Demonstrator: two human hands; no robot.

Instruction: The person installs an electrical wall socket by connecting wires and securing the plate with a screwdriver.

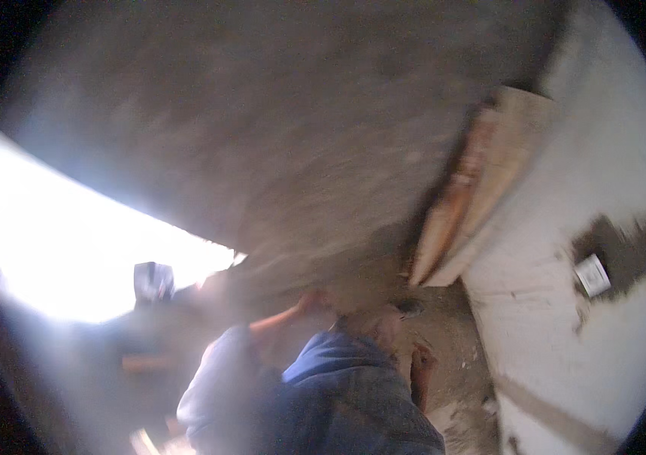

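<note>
My left hand [314, 302] is held out in front of my body, smeared by motion, and its fingers do not show clearly. No thing can be made out in it. Low at my right side hangs my right hand [422, 359], above the dusty floor [456, 345]. Its fingers look bent, but blur hides whether they hold anything. Blue clothing [338, 379] covers my body between the two arms. Part of a foot [387, 322] shows on the floor between the hands.
Wooden boards [482, 189] lean against the white wall [588, 167] on the right. A white square fitting [592, 275] sits in a dark rough patch of that wall. Bright light fills an opening [65, 235] on the left, with a dark box-like thing [154, 282] beside it.
</note>
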